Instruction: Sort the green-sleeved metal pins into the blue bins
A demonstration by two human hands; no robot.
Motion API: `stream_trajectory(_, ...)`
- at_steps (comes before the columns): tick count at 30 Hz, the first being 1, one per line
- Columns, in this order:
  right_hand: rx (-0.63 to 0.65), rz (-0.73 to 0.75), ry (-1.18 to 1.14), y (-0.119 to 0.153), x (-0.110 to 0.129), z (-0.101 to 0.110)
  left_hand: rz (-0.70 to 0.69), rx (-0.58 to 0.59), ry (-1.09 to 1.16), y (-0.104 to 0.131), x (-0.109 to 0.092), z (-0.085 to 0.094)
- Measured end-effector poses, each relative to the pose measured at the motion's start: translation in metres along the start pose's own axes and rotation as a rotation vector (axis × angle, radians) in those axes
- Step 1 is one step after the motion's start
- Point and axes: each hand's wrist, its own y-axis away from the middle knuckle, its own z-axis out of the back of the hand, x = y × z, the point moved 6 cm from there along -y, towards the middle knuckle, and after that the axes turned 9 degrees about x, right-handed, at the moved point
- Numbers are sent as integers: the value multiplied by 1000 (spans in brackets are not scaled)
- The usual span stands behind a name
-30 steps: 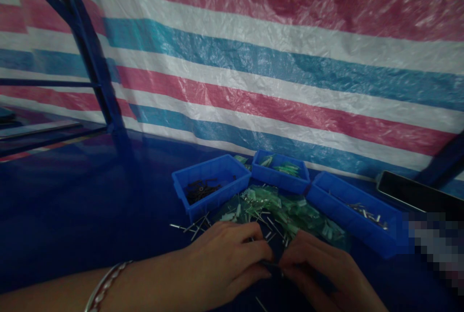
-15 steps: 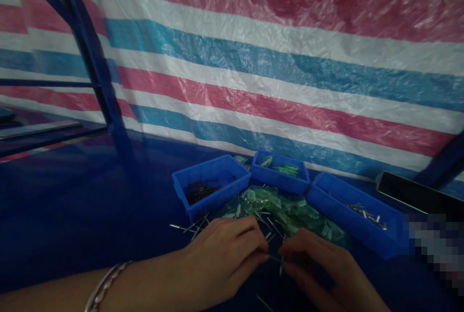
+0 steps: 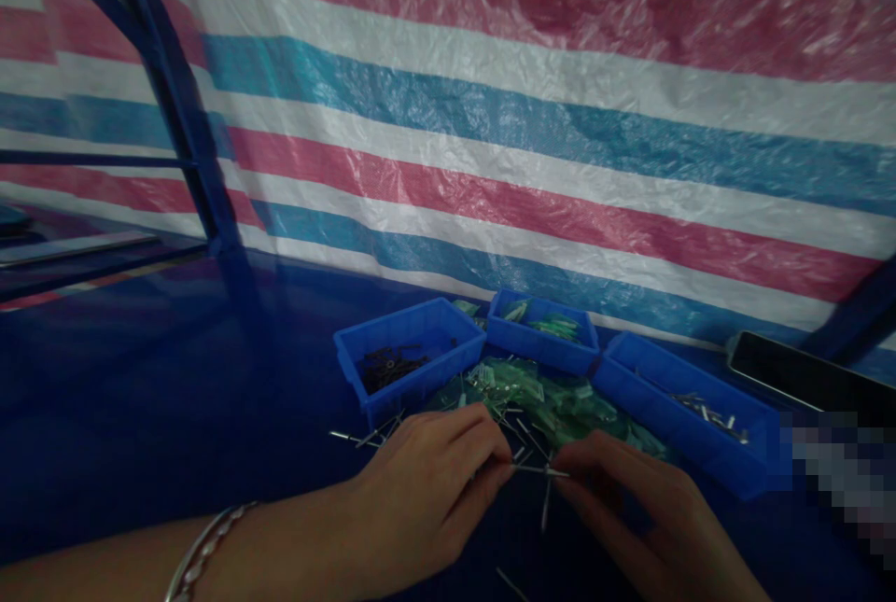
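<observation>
The left hand point(image 3: 427, 481) and right hand point(image 3: 630, 509) pinch a thin metal pin point(image 3: 539, 470) between closed fingertips, apparently one end each. Beyond lie loose green pieces point(image 3: 553, 401), then three blue bins point(image 3: 406, 355) within reach.

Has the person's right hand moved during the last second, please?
Yes: the right hand drew slightly right, away from the left hand, toward the right blue plastic bin, exposing a thin metal pin.

Thin metal pins point(image 3: 539, 470), glossy blue plastic bins point(image 3: 410, 355), crinkled woven-plastic tarp point(image 3: 532, 117), shiny tabletop point(image 3: 175, 378).
</observation>
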Motion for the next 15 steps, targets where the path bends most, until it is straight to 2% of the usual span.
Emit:
stream_trajectory(8, -24, -1, 11, 2, -4, 2, -24, -57, 32, -1, -1, 4)
stream_trajectory(15, -38, 18, 19, 2, -1, 4, -9, -37, 37, 0, -2, 3)
